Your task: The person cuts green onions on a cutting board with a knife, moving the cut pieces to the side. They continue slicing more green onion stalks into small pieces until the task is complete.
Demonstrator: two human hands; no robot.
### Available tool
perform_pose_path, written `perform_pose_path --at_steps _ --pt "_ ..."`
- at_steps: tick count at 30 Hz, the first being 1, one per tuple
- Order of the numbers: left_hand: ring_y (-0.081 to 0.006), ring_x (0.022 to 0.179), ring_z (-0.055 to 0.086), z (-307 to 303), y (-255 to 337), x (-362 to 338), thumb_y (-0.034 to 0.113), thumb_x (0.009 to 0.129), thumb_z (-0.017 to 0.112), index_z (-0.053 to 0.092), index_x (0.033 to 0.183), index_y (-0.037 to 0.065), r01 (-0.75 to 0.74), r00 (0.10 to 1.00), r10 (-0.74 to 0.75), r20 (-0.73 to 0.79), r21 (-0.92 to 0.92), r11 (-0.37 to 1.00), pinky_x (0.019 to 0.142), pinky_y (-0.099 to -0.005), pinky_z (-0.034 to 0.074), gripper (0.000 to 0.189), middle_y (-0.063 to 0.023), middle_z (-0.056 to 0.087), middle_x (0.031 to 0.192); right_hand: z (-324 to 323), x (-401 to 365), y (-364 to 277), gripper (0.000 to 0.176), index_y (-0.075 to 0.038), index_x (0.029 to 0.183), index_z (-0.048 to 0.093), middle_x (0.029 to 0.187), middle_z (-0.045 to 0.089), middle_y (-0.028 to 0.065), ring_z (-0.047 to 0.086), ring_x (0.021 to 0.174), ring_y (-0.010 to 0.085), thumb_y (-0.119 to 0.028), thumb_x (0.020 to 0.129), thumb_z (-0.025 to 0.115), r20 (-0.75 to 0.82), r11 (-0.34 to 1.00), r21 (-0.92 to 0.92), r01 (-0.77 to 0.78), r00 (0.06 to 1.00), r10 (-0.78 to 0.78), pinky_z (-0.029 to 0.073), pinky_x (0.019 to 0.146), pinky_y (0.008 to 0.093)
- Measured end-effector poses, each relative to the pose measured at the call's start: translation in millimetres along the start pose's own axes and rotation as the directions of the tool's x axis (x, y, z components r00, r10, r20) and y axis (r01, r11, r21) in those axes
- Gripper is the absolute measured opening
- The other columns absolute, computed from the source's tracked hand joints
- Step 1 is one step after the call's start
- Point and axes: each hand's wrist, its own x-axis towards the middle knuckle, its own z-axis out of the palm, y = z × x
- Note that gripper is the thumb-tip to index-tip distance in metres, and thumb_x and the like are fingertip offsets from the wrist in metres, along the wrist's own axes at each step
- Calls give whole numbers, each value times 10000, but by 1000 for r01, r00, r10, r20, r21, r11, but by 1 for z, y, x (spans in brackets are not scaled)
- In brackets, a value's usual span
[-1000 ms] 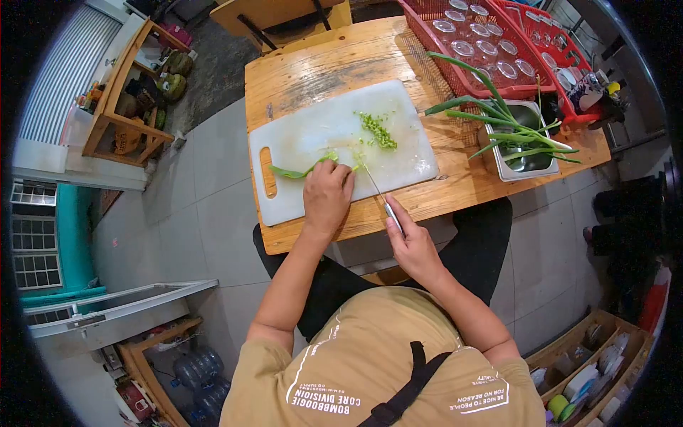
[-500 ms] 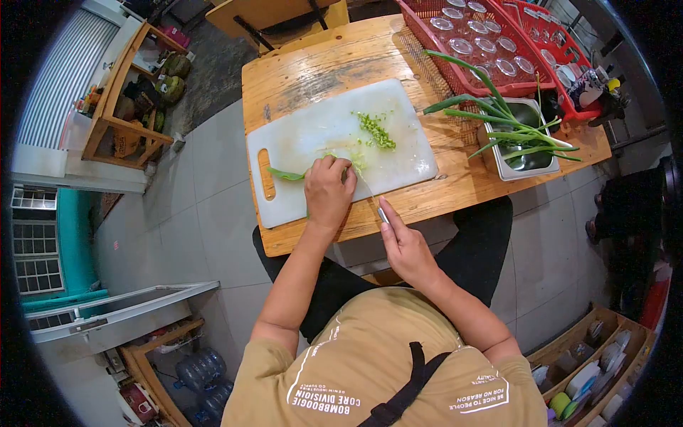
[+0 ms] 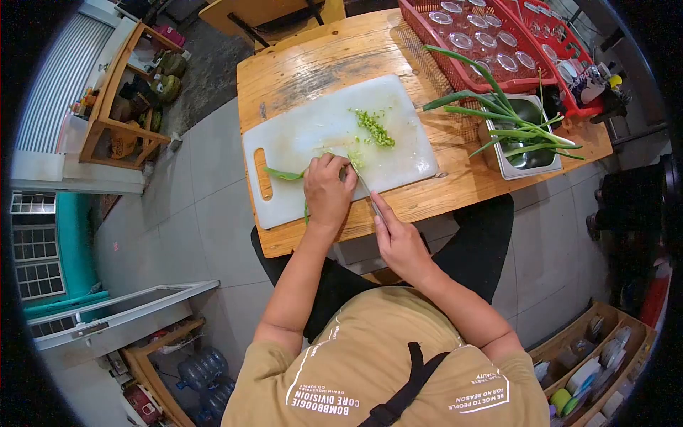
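My left hand is closed around green onion on a white cutting board; a green leaf sticks out to its left. My right hand grips a knife, whose blade reaches up to the fingertips of my left hand. Pale cut slices lie beside the blade. Farther up the board is a small heap of chopped green onion. Long green onions rest across a metal container to the right of the board.
A wooden table holds the board. Red baskets with upturned glasses stand at its back right. A chair is behind the table. Wooden shelves stand at the left, and a wooden crate at the lower right.
My right hand and the knife have moved slightly up and left, and the blade is nearer my left fingertips. My left hand has stayed nearly in place.
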Motion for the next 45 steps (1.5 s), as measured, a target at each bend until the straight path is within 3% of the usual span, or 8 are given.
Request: perform_pose_path --at_steps 3,15,21,23,30,32,39,45 --pt "-309 948 645 1 0 0 133 870 780 771 922 86 13 1000 -13 0 -4 1000 858 -449 505 70 -71 708 950 3 9 -1 554 -151 1660 436 715 619 266 663 654 450 -147 1120 562 -16 999 -41 16 1000 -17 531 638 473" --pt "-306 946 654 0 -2 0 138 882 788 774 916 82 31 1000 -31 -3 -32 999 863 -444 505 67 -66 716 937 3 12 3 532 -123 1627 474 795 689 301 687 727 503 -181 1107 571 -85 983 -121 139 985 -150 535 684 587" --pt "-303 944 652 0 -1 -2 136 888 782 776 913 78 3 999 -5 -35 -59 998 864 -444 504 63 -65 710 925 -12 -1 -5 524 -130 1627 473 775 673 305 683 724 509 -188 1113 561 -26 1000 4 -3 1000 3 525 675 596" --pt "-304 943 654 -2 -1 -1 129 889 780 778 904 71 17 1000 -18 -18 -56 998 861 -445 506 59 -67 709 921 -13 -5 -9 516 -138 1635 471 702 599 254 662 642 433 -156 1127 561 -9 1000 -8 6 1000 -6 521 629 472" --pt "-304 944 653 -1 -5 -1 124 884 781 785 901 68 8 1000 -9 -17 -63 998 864 -442 511 58 -68 708 921 -7 -4 -6 509 -144 1630 478 704 604 250 659 641 432 -166 1129 562 9 1000 0 -9 1000 9 515 628 468" --pt "-305 946 654 0 -6 -1 123 885 780 789 910 67 6 1000 -7 -16 -73 997 868 -445 514 62 -70 710 924 -3 1 -1 508 -147 1611 496 778 673 315 685 740 523 -204 1112 571 -14 999 36 13 1000 -13 531 677 588" --pt "-319 956 656 -3 -8 -1 122 888 787 786 915 59 18 1000 -17 4 -77 997 876 -455 519 68 -84 714 927 1 -1 -4 502 -143 1615 498 752 650 267 685 693 456 -166 1119 572 -23 1000 10 3 1000 -3 537 661 490" --pt "-334 966 656 -3 -6 -2 118 890 797 775 912 50 11 1000 -11 -4 -100 995 882 -469 522 75 -100 714 928 0 11 -4 491 -131 1592 515 779 686 308 681 713 513 -196 1109 569 -37 995 -102 22 999 -26 535 674 589"
